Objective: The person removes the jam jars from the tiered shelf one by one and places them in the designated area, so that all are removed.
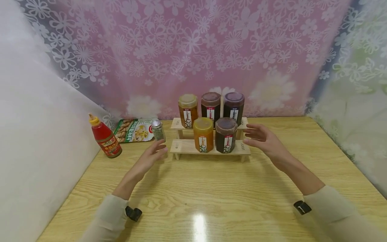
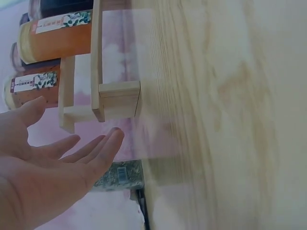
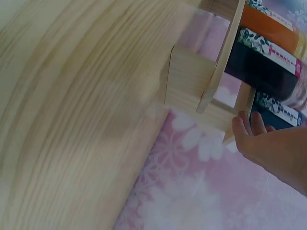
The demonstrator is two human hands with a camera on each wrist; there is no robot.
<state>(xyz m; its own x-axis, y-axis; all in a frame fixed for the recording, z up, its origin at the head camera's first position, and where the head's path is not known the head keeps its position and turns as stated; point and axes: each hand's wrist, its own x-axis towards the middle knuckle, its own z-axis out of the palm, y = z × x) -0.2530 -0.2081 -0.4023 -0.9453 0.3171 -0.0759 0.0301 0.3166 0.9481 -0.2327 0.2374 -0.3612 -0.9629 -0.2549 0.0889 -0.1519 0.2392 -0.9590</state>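
loosely parted fingers [image 2: 105, 149] — both hands [image 1: 150, 157] [image 1: 266, 141] beside rack [image 1: 184, 147]

There are five lidded jars [image 1: 203, 136], one two-tier wooden rack [image 1: 183, 147], one red bottle [image 1: 105, 137], one printed packet [image 1: 136, 130], one small shaker [image 1: 158, 131] and one worktop [image 1: 193, 188].

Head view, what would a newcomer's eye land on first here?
Probably the five lidded jars in the middle, three on the upper step and two on the lower step of a wooden rack. The person's left hand and right hand frame its two ends. Next, the bright red bottle at far left.
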